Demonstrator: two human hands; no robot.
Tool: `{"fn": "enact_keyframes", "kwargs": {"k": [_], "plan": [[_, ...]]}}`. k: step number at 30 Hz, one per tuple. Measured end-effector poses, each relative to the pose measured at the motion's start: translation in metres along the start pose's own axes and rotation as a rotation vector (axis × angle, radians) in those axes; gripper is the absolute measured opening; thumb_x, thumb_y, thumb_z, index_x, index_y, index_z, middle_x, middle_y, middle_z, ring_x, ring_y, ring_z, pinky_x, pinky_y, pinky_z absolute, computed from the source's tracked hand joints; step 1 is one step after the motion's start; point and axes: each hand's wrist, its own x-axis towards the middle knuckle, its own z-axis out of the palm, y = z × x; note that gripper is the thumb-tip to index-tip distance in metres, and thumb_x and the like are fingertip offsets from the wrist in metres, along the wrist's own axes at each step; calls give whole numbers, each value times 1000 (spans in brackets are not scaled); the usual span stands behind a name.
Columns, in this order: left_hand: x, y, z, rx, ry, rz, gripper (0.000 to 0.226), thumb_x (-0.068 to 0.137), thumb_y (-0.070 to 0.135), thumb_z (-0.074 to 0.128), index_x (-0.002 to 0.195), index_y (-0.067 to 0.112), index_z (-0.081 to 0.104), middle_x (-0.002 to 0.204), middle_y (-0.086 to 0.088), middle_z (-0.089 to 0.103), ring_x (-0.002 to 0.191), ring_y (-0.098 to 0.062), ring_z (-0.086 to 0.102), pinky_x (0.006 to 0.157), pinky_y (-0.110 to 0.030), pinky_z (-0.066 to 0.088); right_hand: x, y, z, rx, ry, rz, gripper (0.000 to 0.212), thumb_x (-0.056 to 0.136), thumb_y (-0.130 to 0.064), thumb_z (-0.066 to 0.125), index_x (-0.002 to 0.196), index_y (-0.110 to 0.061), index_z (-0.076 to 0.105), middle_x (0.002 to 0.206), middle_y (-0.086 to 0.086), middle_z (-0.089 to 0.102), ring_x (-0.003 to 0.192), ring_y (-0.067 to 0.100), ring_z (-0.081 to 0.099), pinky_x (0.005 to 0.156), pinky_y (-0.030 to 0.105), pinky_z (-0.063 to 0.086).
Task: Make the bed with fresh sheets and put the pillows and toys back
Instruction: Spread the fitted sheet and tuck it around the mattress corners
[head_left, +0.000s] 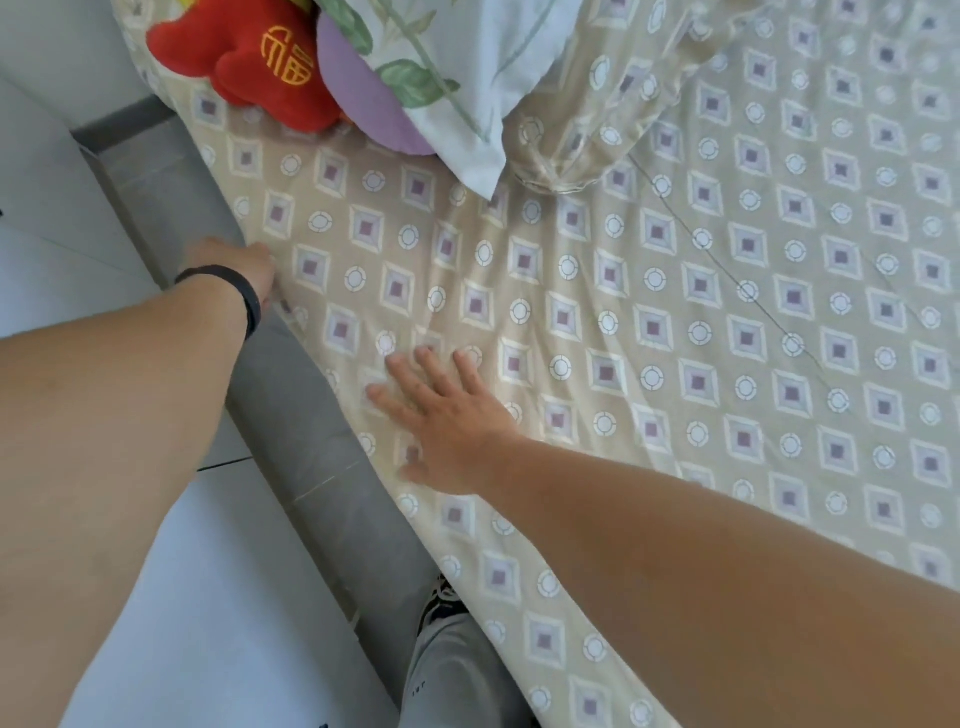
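We were tucking the patterned sheet (571, 312): right hand (441, 415) pressed flat, fingers spread; left hand (239, 265) at its edge, grip hidden. Next: smooth wrinkles.

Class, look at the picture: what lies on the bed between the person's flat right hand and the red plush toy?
In the head view, only bare patterned sheet, slightly creased, lies between the right hand and the red plush toy.

Sheet (623, 322) — thin creased cloth; red toy (249, 67) — matt plush.
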Motion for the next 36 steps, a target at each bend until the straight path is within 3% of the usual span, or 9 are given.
{"fn": "enact_keyframes", "kwargs": {"k": [2,4,7,15,21,25,28,32,36], "plan": [[-28,3,12,155,42,58,57,93,31,52,144,6,43,145,-17,49,124,-35,55,97,-33,44,-15,-10,-1,33,-97,-144,89,94,-58,52,161,-31,1,168,0,-16,153,31,-18,123,57,-5],[-69,-2,22,350,168,211,69,95,19,57,154,9,22,157,-17,24,137,-38,40,107,-45,40,-35,-22,-13,163,-228,-196,76,94,-59,52,159,-33,23,169,0,6,155,30,3,123,54,14],[-123,-23,41,610,169,481,58,87,5,61,137,13,34,142,-14,31,120,-39,45,86,-51,50,-80,-25,-27,443,-359,-49,64,95,-62,47,155,-44,29,162,-5,30,149,23,27,114,47,33],[-314,-21,14,961,-218,790,32,91,8,49,120,19,54,122,-6,54,104,-30,55,79,-41,50,-281,43,-93,318,-129,172,63,102,-55,43,159,-39,22,167,-19,-1,154,9,7,123,44,21],[-515,2,-51,647,-672,828,21,95,16,55,113,19,65,124,-2,63,107,-25,63,88,-35,51,-490,11,-152,442,164,396,59,103,-47,46,158,-36,27,167,-19,-4,154,11,10,116,46,34],[-658,-11,-85,442,-803,903,18,97,19,57,111,21,67,116,4,65,104,-14,62,84,-28,49,-640,-42,-148,582,375,582,52,102,-43,49,153,-35,39,167,-20,6,153,7,11,116,42,34],[-732,-20,-89,538,-885,1065,14,96,22,57,106,25,67,111,9,65,98,-11,61,72,-21,44,-720,-72,-127,560,405,734,50,103,-43,47,152,-33,41,167,-12,16,155,10,1,123,43,24],[-827,-4,-82,662,-934,1330,16,96,23,56,108,27,66,112,10,64,99,-11,61,81,-24,45,-825,-105,-105,603,475,994,54,104,-41,46,155,-31,34,164,-9,28,155,12,6,122,39,23],[-928,3,-74,746,-979,1583,17,97,21,55,108,26,67,109,13,64,97,-7,61,77,-19,43,-929,-154,-89,653,511,1231,51,102,-45,45,151,-34,38,157,-9,36,139,17,43,108,39,41]]}}
